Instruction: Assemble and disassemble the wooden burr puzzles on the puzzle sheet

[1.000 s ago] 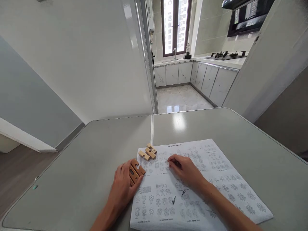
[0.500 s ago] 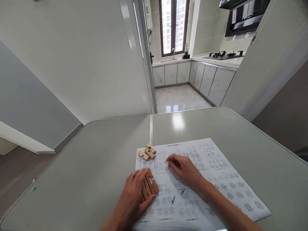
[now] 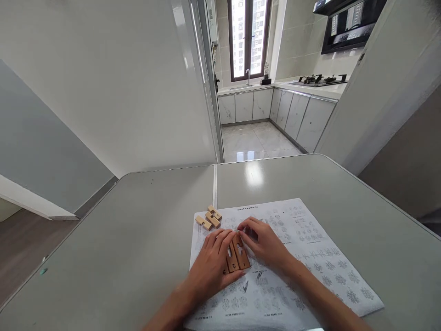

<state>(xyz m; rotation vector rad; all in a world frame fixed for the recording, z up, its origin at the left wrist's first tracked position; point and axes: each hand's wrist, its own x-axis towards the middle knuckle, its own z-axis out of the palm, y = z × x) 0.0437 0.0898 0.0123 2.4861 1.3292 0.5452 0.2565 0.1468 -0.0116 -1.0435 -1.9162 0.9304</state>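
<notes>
My left hand point(image 3: 215, 252), half-curled, grips numbered wooden puzzle pieces point(image 3: 243, 263) on the printed sheet's point(image 3: 292, 208) left half. My right hand point(image 3: 263, 239), nearly closed, is beside their far end; I cannot tell whether it holds anything.

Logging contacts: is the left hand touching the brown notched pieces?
Touching: the head view shows the left hand draped over the brown notched pieces, thumb against their edge.

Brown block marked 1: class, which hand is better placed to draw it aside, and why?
Probably the right hand: it sits close to the far end of block 1, while the left hand spans the brown blocks from the left.
</notes>
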